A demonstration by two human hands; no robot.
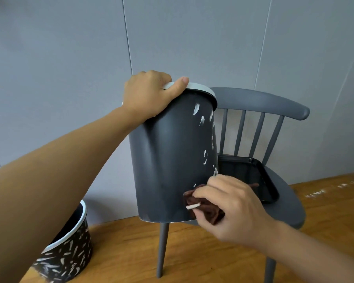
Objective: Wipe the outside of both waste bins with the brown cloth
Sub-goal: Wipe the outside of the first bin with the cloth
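Observation:
A dark grey waste bin with a white rim is held up in front of a chair, tilted away from me. White smears run down its right side. My left hand grips the rim at the top, thumb over the white edge. My right hand pinches a bunched brown cloth against the bin's lower right wall; a small white label sticks out of the cloth. A second bin, black with many white streaks and a white rim, stands on the floor at lower left, partly hidden by my left forearm.
A grey wooden chair with a spindle back stands behind the bin. On its seat lies a black tray. The floor is wood, and a grey panelled wall is close behind.

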